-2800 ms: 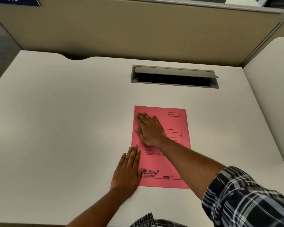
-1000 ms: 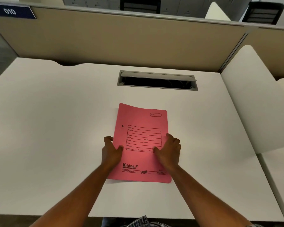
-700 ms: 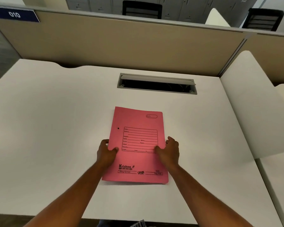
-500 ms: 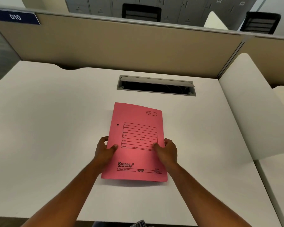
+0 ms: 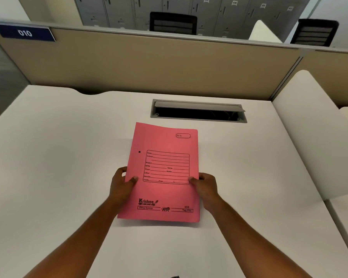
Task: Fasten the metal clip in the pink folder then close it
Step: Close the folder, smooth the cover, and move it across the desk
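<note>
— Two hands on it? Where's the folder (image 5: 165, 169)?

— Both. It sits between them, shut, printed cover up. The left hand (image 5: 122, 184) is clamped on its left edge, thumb on the cover, fingers curled underneath. The right hand (image 5: 206, 186) grips the right edge the same way.

— Flat on the table (image 5: 58, 157)?

— No. A shadow lies under the near edge, so that end is off the table. Whether the far end touches, I cannot tell.

— The clip?

— Hidden inside. One small dark hole shows on the cover, just beyond the left thumb.

— Anything else near?

— A cable slot (image 5: 198, 112) in the table, beyond the hands and past the folder's far edge. Behind it a beige partition (image 5: 149, 65), with a blue sign (image 5: 24, 33) reading 010 far to the left.
</note>
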Available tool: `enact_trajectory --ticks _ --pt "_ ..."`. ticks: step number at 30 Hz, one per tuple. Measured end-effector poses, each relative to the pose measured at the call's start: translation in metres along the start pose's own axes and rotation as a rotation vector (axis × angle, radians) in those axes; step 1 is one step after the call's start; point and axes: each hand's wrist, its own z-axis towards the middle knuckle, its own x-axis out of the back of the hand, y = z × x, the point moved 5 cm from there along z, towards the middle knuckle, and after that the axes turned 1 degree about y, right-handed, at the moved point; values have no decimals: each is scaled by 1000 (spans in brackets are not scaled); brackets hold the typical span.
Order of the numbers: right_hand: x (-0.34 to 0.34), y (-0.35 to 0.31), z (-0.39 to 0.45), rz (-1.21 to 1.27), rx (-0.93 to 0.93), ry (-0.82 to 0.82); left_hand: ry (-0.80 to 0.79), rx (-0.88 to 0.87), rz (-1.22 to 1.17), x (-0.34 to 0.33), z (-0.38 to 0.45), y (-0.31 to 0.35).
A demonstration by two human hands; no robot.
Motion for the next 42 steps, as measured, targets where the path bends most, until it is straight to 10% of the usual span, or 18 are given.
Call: enact_trajectory --ticks 22,42 --pt "-172 -121 37 -147 91 57 170 -97 135 155 151 56" --pt "-259 -186 151 -384 126 161 84 -150 312 159 301 89"
